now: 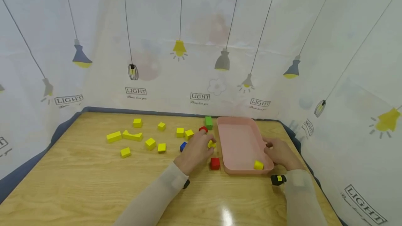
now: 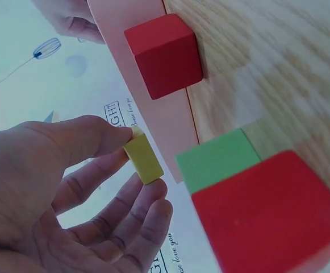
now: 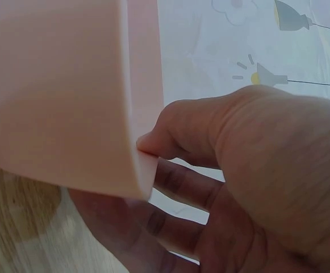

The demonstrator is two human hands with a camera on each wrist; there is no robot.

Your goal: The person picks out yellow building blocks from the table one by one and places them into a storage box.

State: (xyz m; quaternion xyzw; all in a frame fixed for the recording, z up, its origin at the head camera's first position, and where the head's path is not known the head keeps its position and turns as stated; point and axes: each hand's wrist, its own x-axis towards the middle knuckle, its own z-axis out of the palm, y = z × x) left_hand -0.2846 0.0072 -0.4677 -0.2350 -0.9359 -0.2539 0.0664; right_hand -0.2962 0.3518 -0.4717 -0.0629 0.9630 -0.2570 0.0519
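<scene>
My left hand pinches a small yellow block between thumb and fingers, just left of a pink tray. Close by that hand are a red cube, another red block partly hidden behind it, and a blue block half covered by it. In the left wrist view the yellow block is held clear of the red cubes. At the tray's right side my right hand grips the edge, thumb against the rim and fingers under it. One yellow block lies in the tray's near right corner.
Several yellow blocks are scattered on the left of the wooden table, among them an arch-shaped yellow piece. A green block stands beside the tray's far left corner. A lamp-patterned curtain encloses the table's back and sides.
</scene>
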